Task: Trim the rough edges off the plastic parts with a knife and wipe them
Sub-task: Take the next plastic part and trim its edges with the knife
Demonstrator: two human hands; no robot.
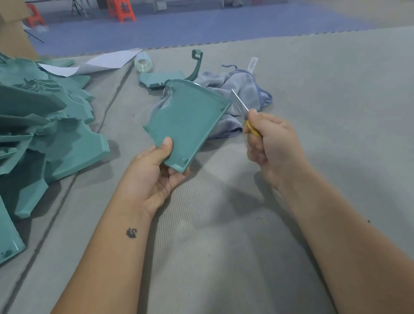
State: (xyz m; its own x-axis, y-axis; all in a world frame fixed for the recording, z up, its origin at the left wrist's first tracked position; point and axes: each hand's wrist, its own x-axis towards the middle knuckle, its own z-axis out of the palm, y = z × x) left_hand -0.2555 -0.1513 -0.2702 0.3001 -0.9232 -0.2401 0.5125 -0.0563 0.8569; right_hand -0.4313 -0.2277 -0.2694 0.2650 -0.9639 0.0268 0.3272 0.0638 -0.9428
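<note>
Teal flat plastic panel (186, 121) is gripped by the left hand (158, 175), while a yellow-handled thin-bladed knife (245, 114) is clasped in the right hand (271, 145).

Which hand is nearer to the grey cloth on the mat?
Right. The right hand, holding the knife, is just beside the grey cloth. The left hand grips the plastic part farther to the left.

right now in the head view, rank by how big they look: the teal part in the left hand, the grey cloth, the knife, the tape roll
1. Teal part, though it is nearer the camera
2. Grey cloth, partly hidden behind the part, so 1 and 2 are unsure
3. Knife and tape roll: look alike; the right hand hides the handle
</note>
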